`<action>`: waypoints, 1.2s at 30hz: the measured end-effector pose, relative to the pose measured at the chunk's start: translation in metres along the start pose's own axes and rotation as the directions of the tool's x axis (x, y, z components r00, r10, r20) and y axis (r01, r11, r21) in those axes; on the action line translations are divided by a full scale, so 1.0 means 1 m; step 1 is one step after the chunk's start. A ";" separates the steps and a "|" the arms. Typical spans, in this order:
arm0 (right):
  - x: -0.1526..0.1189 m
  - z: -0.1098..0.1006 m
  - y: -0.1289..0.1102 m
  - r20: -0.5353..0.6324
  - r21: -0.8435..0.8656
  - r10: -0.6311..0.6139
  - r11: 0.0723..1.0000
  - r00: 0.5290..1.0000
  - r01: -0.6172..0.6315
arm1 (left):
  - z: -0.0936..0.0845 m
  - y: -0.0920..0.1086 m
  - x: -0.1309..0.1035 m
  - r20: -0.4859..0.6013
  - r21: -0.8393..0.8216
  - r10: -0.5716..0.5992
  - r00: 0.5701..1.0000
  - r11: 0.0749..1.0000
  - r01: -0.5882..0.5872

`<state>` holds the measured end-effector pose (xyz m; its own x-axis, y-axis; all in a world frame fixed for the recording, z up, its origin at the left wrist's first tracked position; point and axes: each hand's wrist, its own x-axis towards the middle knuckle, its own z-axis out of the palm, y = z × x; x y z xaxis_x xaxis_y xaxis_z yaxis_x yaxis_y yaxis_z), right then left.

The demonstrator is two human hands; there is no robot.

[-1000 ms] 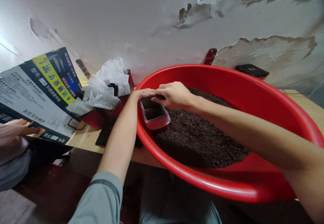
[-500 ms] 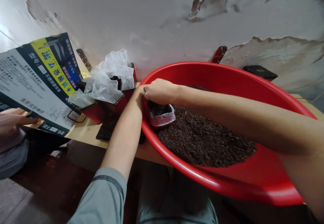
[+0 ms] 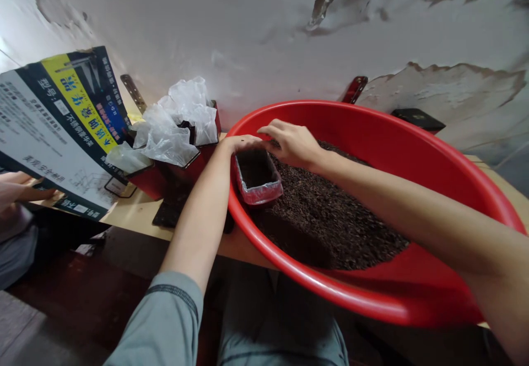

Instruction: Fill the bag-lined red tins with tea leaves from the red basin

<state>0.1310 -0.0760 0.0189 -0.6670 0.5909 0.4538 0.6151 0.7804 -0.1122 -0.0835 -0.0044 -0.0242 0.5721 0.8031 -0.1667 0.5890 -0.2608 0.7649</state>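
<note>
The tub (image 3: 343, 291) stands near on the worktop (image 3: 138, 209), dark bits (image 3: 326, 211) inside; the box (image 3: 258, 195) sits at its left side, presumably so spills fall back; its liner (image 3: 273, 183) folds over the rim, likely to stay put; the left hand (image 3: 247, 143) rests at its far end, perhaps steadying (fingers hidden, grip unclear); the right hand (image 3: 294, 144) hangs beside it, loosely parted, seemingly empty.
</note>
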 end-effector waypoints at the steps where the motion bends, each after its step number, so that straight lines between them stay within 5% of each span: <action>1: -0.007 0.003 0.014 0.001 -0.029 0.057 0.998 0.998 -0.057 | 0.001 0.004 0.000 0.015 -0.016 -0.026 1.000 1.000 0.026; 4: -0.032 0.025 0.051 0.221 -0.071 0.221 0.975 0.950 -0.210 | 0.003 0.014 -0.003 0.034 -0.044 -0.106 0.994 0.993 0.107; 6: -0.049 0.044 0.064 0.469 -0.092 0.280 0.959 0.838 -0.269 | 0.003 0.017 -0.006 0.021 -0.040 -0.118 0.993 0.992 0.119; 8: -0.064 0.058 0.065 0.585 -0.135 0.268 0.963 0.765 -0.234 | 0.003 0.018 -0.008 0.013 -0.032 -0.112 0.994 0.993 0.112; 14: -0.090 0.054 0.042 0.586 -0.141 0.133 0.988 0.799 -0.062 | 0.005 0.021 -0.009 0.012 -0.067 -0.122 0.992 0.990 0.123; 24: -0.100 0.041 0.041 0.481 -0.087 0.035 0.996 0.876 0.009 | 0.003 0.012 -0.004 0.021 -0.077 -0.097 0.995 0.992 0.098; 30: -0.082 0.013 0.032 0.091 0.328 0.067 0.940 0.994 -0.094 | 0.004 0.015 -0.005 -0.003 -0.045 -0.094 0.996 0.995 0.094; 33: -0.060 -0.002 0.009 -0.144 0.578 0.219 0.810 0.965 -0.097 | 0.004 0.017 -0.006 -0.025 -0.055 -0.121 0.992 0.991 0.120; 36: -0.038 -0.002 -0.017 -0.242 0.771 0.356 0.636 0.903 -0.045 | 0.005 0.017 -0.005 -0.028 -0.123 -0.166 0.986 0.979 0.161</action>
<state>0.1473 -0.1120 0.0051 -0.2812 0.7621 0.5833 0.0965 0.6271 -0.7729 -0.0733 -0.0156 -0.0136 0.4501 0.8500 -0.2739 0.5987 -0.0596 0.7987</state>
